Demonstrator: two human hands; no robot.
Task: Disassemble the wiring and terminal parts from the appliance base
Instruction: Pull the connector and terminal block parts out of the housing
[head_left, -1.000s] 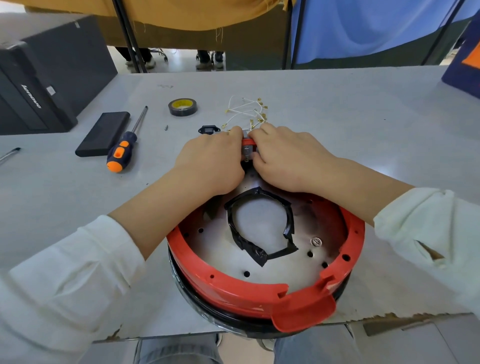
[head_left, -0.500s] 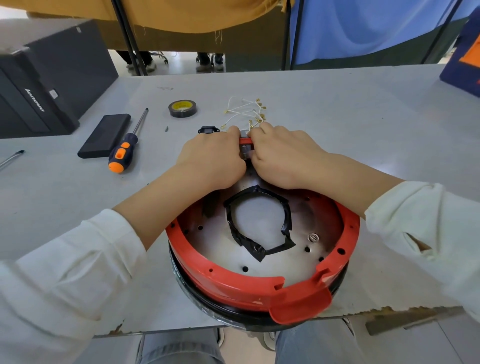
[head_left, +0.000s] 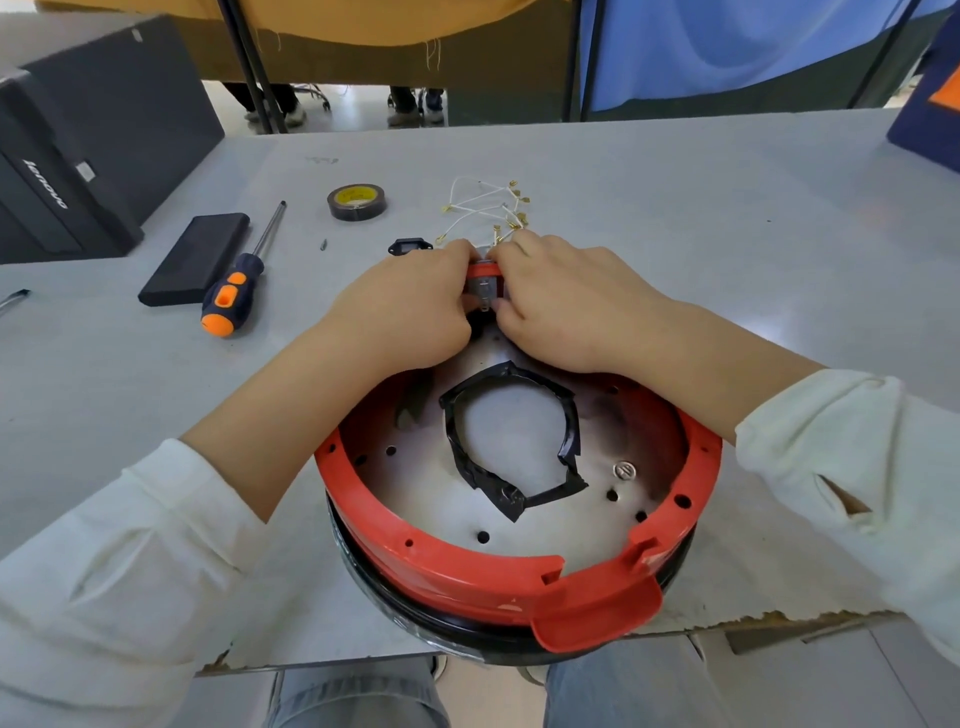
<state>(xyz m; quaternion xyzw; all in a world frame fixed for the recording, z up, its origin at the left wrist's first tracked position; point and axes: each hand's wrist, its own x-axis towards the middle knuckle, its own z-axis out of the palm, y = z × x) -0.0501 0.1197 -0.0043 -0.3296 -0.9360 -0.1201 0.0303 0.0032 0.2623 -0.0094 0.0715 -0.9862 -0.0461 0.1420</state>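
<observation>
The appliance base (head_left: 467, 566) is a round red-rimmed shell with a metal floor, lying at the table's near edge. A ring of black tape (head_left: 511, 431) lies on its floor. At the far rim sits a small metal terminal part (head_left: 485, 290). My left hand (head_left: 410, 306) and my right hand (head_left: 566, 301) meet there, fingers curled around the rim and pinching that part from both sides. Loose white wires with brass terminals (head_left: 488, 210) lie on the table just beyond my hands. A small black socket piece (head_left: 410, 245) rests left of them.
An orange-and-black screwdriver (head_left: 236, 288) and a flat black block (head_left: 197, 258) lie at the left. A tape roll (head_left: 357, 201) sits farther back. A black computer case (head_left: 78, 135) stands at the far left. A tiny screw (head_left: 323, 244) lies near the screwdriver.
Both hands stay at the far rim on the terminal part; the fingers have shifted slightly so the metal part shows between them. The base has barely moved.
</observation>
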